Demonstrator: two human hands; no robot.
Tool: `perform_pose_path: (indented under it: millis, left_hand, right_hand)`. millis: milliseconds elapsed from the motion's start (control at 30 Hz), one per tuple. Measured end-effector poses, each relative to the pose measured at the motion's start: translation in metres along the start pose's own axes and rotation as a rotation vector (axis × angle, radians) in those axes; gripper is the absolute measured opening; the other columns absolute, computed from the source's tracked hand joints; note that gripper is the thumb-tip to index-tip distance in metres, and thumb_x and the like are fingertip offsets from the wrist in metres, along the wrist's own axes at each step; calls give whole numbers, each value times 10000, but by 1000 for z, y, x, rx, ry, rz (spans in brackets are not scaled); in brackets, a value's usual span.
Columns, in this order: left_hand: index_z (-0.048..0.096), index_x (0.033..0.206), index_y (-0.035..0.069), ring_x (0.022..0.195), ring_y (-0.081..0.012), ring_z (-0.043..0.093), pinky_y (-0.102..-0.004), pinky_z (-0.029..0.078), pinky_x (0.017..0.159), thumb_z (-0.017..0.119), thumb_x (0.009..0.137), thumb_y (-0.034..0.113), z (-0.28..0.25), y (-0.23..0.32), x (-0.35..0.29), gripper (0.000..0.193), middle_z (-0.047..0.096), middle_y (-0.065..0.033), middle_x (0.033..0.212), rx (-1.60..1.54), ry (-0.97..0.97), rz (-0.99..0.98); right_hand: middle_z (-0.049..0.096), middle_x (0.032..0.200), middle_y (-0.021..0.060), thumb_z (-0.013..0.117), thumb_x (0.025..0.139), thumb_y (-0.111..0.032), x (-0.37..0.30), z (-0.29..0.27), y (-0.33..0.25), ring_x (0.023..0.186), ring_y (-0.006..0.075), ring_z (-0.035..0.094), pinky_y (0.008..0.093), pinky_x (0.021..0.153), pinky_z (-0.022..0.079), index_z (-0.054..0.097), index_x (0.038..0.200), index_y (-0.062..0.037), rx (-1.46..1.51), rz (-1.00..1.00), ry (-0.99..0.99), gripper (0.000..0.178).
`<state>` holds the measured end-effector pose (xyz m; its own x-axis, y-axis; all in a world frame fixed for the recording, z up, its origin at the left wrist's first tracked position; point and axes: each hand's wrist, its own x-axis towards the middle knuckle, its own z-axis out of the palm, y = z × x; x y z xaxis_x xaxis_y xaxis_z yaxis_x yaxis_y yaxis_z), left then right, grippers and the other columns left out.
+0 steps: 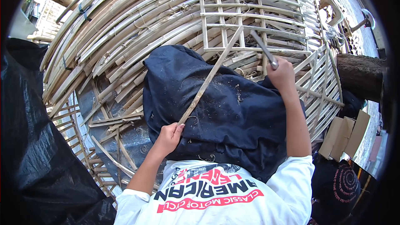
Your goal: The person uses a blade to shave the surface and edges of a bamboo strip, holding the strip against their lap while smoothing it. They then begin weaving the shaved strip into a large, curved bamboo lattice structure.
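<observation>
Head view: left hand (168,137) pinches the near end of a bamboo strip (210,75), which lies slantwise across the dark cloth (225,116), running from its near left edge past its far edge. Right hand (281,74) is fisted around a knife (263,49) at the cloth's far right edge, blade angled toward the strip's far end.

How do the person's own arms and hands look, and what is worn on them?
Both forearms are bare, and the left hand and right hand wear no gloves. Short white sleeves cover only the upper arms. No watch or ring is visible.
</observation>
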<state>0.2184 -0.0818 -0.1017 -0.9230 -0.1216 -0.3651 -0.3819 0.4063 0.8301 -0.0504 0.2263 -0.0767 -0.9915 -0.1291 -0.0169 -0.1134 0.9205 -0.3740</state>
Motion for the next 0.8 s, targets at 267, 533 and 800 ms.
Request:
perform_pose_path:
  millis: [267,533,800]
  left_hand:
    - [531,772,-44,609,-454,581,-419,402,477,537,978,164,9,4,-11,292,528,-266,608,185,102,52]
    - [544,796,-20,627,-439,604,-453,443,500,554,969,170,9,10,-6,257,570,-243,625,265,164,102]
    - [514,777,-1,604,-432,609,-486,467,512,557,965,196,22,8,-6,276,592,-231,623,389,190,165]
  right_hand:
    - [666,748,212,660,695,-222,-38,59,-80,755,390,664,481,731,537,656,798,-39,-88,-416,-302,210]
    - [694,937,222,617,748,-197,54,57,-37,921,369,679,465,817,536,702,904,-7,-202,34,-198,259]
    - [676,824,229,590,800,-242,24,-25,19,826,424,655,510,767,520,686,869,-42,-126,84,53,232]
